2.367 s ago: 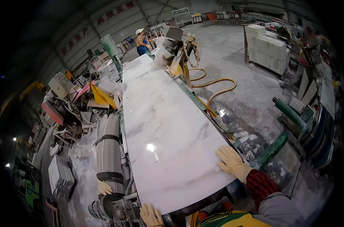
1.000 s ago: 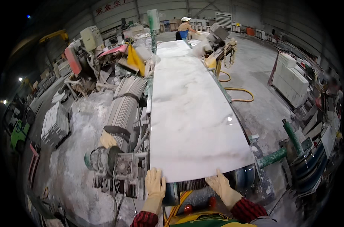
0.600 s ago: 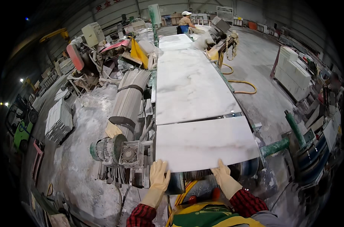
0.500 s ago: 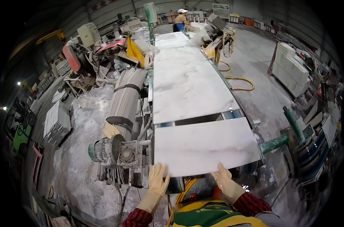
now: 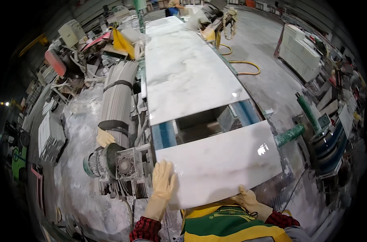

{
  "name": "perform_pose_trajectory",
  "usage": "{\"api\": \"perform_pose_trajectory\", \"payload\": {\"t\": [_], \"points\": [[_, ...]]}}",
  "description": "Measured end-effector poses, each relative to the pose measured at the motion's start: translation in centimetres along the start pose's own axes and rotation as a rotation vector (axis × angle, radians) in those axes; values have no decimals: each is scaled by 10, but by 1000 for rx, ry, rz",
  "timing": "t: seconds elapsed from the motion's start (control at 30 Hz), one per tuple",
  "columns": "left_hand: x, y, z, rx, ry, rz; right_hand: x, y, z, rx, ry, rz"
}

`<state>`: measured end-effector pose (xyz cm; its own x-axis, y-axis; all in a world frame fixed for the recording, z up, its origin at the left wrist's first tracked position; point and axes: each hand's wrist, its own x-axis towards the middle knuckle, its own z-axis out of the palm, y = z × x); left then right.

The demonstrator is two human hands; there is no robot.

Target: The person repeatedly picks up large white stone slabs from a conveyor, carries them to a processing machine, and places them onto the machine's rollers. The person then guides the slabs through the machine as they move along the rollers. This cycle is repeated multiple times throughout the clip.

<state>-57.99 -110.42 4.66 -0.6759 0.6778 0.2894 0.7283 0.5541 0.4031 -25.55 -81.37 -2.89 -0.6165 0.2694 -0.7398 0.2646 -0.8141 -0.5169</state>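
Observation:
A white polished stone slab [image 5: 215, 165] with faint grey veining lies at the near end of a roller conveyor, its near edge close to my apron [image 5: 223, 222]. Cream rubber gloves cover both hands. My left hand [image 5: 162, 183] rests along the slab's left edge, fingers stretched out and lying flat. At the near right edge, my right hand [image 5: 248, 199] grips the slab with its thumb at the top edge; the other fingers are partly hidden. Beyond a gap, a larger white stone slab [image 5: 187, 76] lies on the conveyor's blue belts [image 5: 164, 134].
Left of the conveyor stand a motor with gearbox [image 5: 111, 163] and a strapped bundle of grey strips [image 5: 118, 94]. A green roller [image 5: 289, 135] juts out at right. Stacked slabs [image 5: 298, 54] stand farther right, and a yellow hose [image 5: 248, 68] loops on the floor. A person [image 5: 174, 7] is at the far end.
The near slab has come toward me and turned slightly, widening the gap to the larger slab. My left hand has shifted from its near edge to its left edge. My view has tilted down.

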Motion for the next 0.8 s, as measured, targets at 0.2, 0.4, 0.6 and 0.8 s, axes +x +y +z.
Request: {"api": "perform_pose_trajectory", "payload": {"t": [0.2, 0.4, 0.6, 0.8], "points": [[68, -21, 15, 118, 189, 80, 63, 63, -75, -274, -44, -125], [174, 18, 33, -308, -327, 193, -40, -27, 42, -801, 288, -305], [210, 53, 62, -9, -727, -62, -13, 7, 4, -482, -4, -220], [160, 107, 0, -70, -538, -179, 1, 25, -67, -1043, -401, -866]]}}
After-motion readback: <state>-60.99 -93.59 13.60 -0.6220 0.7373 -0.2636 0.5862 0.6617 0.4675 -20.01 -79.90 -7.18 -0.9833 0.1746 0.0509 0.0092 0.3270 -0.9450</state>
